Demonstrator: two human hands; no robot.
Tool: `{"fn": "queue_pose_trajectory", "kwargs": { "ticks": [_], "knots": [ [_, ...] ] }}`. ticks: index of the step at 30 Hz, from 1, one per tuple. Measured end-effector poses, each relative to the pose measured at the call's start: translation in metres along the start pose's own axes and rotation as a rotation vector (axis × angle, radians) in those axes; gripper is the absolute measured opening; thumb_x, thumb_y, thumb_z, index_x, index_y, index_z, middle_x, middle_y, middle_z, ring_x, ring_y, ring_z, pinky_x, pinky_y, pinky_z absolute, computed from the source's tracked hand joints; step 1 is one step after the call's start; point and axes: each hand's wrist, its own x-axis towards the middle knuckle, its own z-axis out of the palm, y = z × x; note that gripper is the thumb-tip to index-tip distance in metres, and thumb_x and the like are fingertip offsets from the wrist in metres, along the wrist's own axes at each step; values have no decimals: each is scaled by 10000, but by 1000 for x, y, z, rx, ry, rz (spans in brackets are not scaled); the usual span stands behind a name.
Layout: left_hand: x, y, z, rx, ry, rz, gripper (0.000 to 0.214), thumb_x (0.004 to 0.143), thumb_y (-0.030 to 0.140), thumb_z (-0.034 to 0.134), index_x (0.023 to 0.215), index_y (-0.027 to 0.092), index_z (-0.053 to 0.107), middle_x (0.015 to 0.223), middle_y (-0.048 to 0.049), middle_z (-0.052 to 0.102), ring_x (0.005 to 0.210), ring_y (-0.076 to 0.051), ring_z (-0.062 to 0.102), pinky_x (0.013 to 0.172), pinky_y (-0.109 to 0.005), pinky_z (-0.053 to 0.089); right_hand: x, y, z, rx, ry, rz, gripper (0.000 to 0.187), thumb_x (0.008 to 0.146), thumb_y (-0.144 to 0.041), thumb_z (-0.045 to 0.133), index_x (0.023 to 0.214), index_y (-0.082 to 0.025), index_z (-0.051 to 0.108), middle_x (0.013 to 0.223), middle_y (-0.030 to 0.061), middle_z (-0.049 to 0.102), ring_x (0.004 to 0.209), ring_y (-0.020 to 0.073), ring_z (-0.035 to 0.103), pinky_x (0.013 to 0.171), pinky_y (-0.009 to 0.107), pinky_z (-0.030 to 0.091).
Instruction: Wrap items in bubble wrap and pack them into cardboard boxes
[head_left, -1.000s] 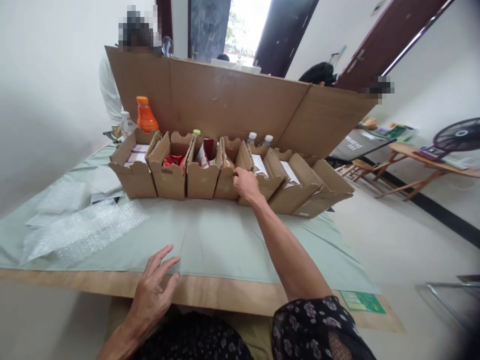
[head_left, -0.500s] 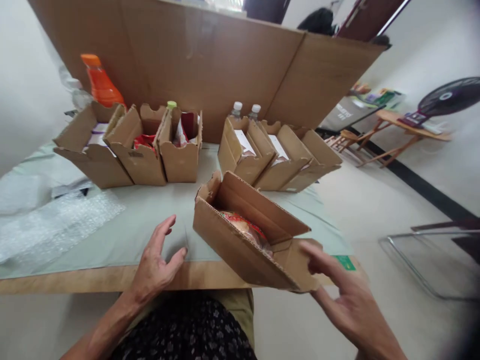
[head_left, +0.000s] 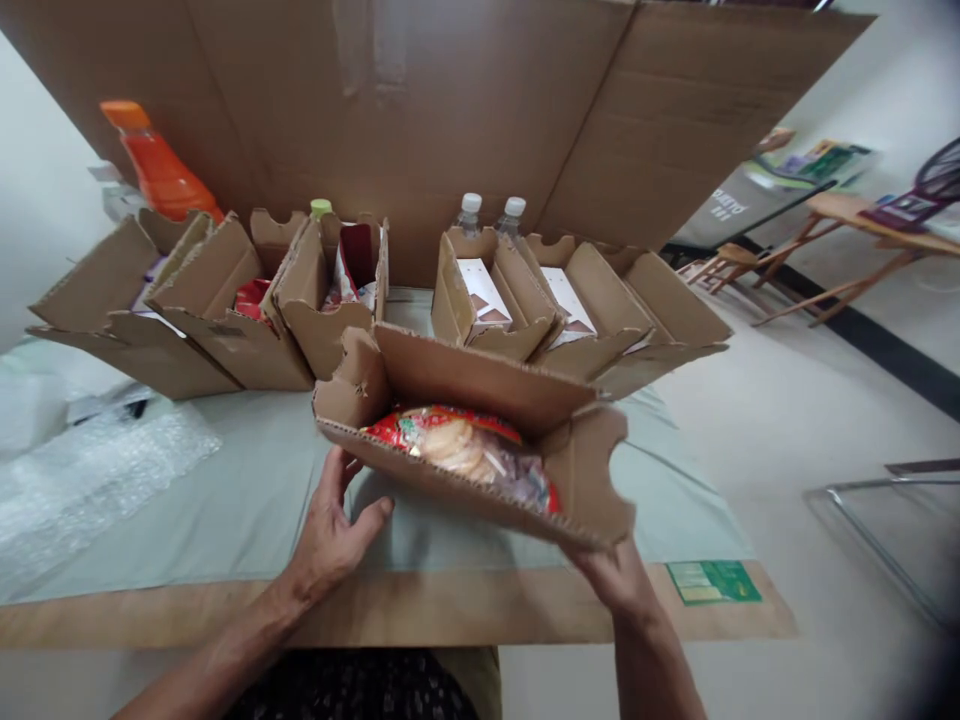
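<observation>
An open-topped cardboard box is tilted over the near part of the table, with a red and clear snack packet of pale round pieces lying inside. At the box's near right end, my right hand holds it from below; most of its fingers are hidden under the cardboard. My left hand is open, thumb and fingers apart, just below the box's left end. Its fingertips come close to the underside, and whether they touch I cannot tell.
Cardboard boxes with contents stand in two groups: a left box and a right box are among them. Behind are an orange bottle and a tall cardboard panel. Bubble wrap lies left, a green packet right.
The box has been raised and turned so its packet shows more. My right hand has moved from its right end to underneath. My left hand, still open, is now closer to the box.
</observation>
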Motion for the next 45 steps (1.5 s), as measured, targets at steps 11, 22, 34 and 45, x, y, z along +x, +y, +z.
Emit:
{"fn": "queue_pose_trajectory", "kwargs": {
  "ticks": [11, 22, 34, 45],
  "knots": [
    [12, -27, 31, 98, -107, 37, 824, 850, 239, 636, 1610, 243, 319, 1625, -144, 434, 1478, -342, 448, 1231, -586, 366, 36, 39, 14, 236, 166, 75, 469, 910, -610, 632, 1201, -257, 738, 1239, 89, 747, 1162, 296, 678, 949, 459, 566],
    [10, -16, 39, 78, -144, 18, 877, 818, 210, 645, 1624, 210, 299, 1645, -159, 408, 1518, -347, 392, 1242, -577, 359, 10, 23, 23, 51, 238, 104, 568, 890, -580, 687, 1312, -201, 652, 1276, 133, 706, 1120, 311, 677, 980, 476, 537],
    [-7, -22, 67, 46, -317, 76, 909, 793, 140, 627, 1635, 228, 295, 1686, -144, 350, 1561, -362, 326, 1278, -604, 302, -15, 29, -1, -30, 402, 182, 582, 891, -582, 675, 1327, -200, 618, 1254, 138, 703, 1111, 308, 670, 989, 486, 528],
    [31, -27, 58, 82, -144, 58, 897, 828, 198, 614, 1643, 218, 240, 1682, -161, 348, 1550, -347, 343, 1257, -610, 304, 28, 36, 19, 97, 223, 90, 622, 886, -551, 708, 1393, -209, 594, 1357, 137, 672, 1153, 273, 672, 1028, 440, 532]
  ]
}}
